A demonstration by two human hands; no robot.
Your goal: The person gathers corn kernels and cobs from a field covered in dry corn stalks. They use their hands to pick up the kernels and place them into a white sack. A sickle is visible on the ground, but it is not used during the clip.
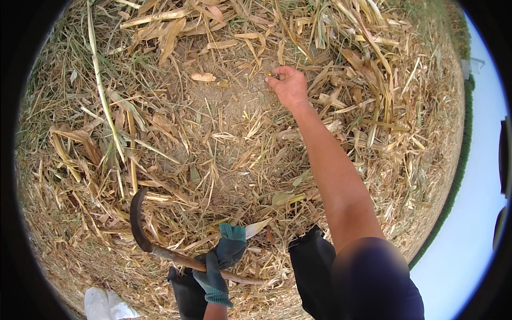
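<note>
My bare right hand reaches to the ground at the upper middle, with small yellow kernels between its thumb and fingers. To its left a broken piece of corn cob lies on bare soil. Low in the view my left hand, in a dark glove with a green cuff, grips the wooden handle of a sickle. The sickle's curved dark blade points up at the left. A second glove of the same kind is bunched at my left hand; how it is held is hidden.
Dry corn leaves and stalks cover the ground around the soil patch. A long pale stalk lies at the left. Below are my dark trouser legs and a white bag or sheet. A green hedge line borders the field at the right.
</note>
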